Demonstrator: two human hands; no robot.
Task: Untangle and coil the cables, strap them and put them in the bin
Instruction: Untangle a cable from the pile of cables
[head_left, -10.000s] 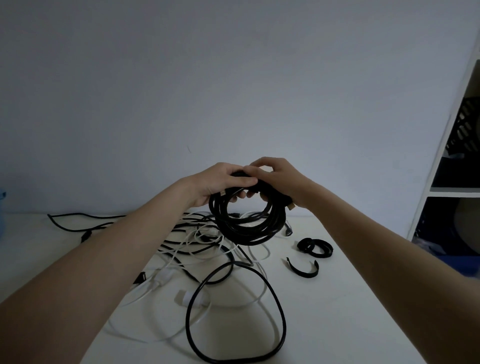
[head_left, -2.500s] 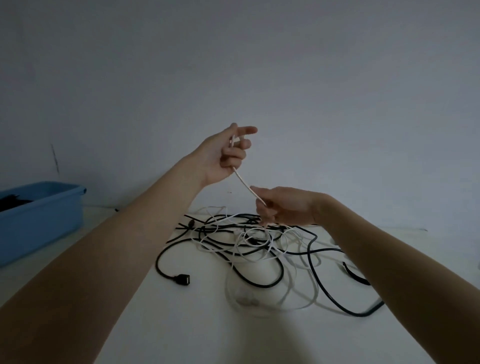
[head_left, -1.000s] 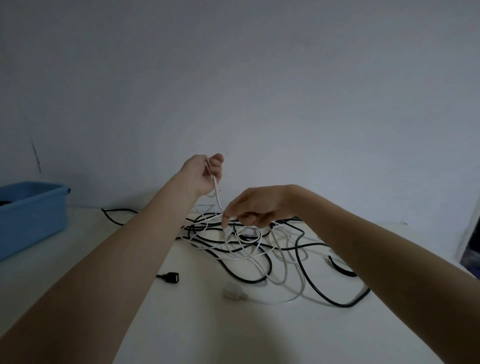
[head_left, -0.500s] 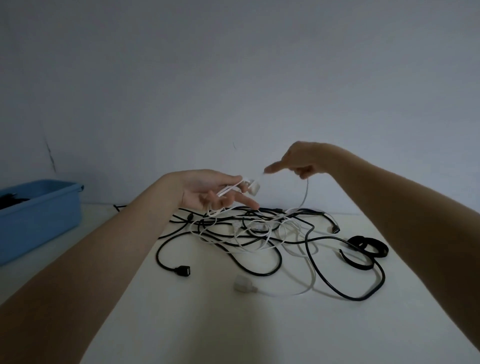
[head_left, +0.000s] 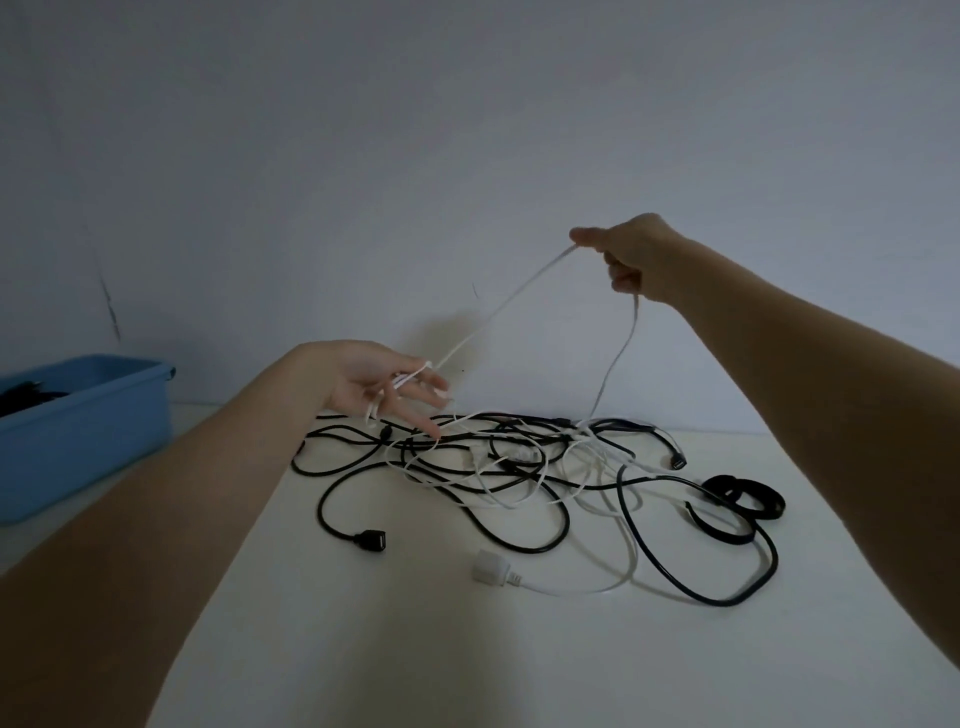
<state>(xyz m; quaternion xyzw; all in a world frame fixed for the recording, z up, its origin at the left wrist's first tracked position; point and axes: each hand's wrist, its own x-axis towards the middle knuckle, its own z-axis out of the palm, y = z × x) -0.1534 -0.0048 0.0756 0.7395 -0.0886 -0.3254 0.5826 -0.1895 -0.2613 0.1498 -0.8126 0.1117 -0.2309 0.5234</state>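
Stretching a thin white cable (head_left: 498, 306) between both hands, the person is at the untangling step, drawing this one lead out of the heap before any coiling. The right hand (head_left: 631, 254) is raised toward the wall and pinches the cable between thumb and curled fingers; from there one run slants down to the left hand (head_left: 379, 387), and another drops from below the right hand into the tangle (head_left: 498, 462). The left hand hovers just above the far edge of the pile with its fingers loosely extended, the cable wound across them; whether they actually grip it I cannot tell.

The tangle of black and white leads lies on the counter (head_left: 467, 649), mid-way between the arms. A black USB plug (head_left: 371, 540) and a white plug (head_left: 491, 566) lie free at its near edge. Black straps (head_left: 740, 501) rest to the right, touching a black loop. The blue bin (head_left: 88, 431) stands well apart at the left, with something dark inside.

The white cable's lower run looks to be threaded among the black loops, so the next move probably calls for following it down, lifting it clear of each crossing rather than pulling hard, which could tighten a knot. Only then can it be looped round the left hand.
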